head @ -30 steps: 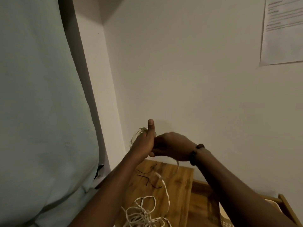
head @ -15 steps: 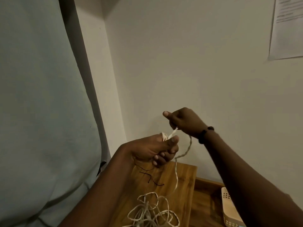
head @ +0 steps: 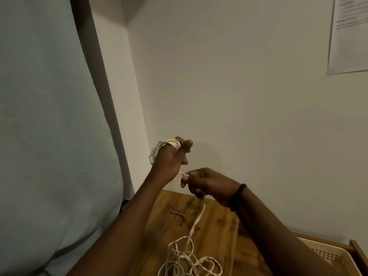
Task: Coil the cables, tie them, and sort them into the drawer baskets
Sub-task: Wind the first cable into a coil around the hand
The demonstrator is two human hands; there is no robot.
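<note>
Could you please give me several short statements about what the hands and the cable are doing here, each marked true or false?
1. The twisted cream-white cable is wound around the left hand. True.
2. The right hand is empty. False: it pinches the cable.
3. All the cable is coiled. False: a loose tangle lies on the wooden tabletop.
4. The right wrist wears a dark beaded bracelet. True.
5. The perforated cream plastic basket holds a coil. False: none shows there.

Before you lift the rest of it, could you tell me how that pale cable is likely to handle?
The cable looks floppy: it hangs limp from the right hand and lies in loose loops on the wooden top. It probably weighs little, since the left hand carries several turns around its fingers. The loose heap may snag or tangle when pulled.
</note>
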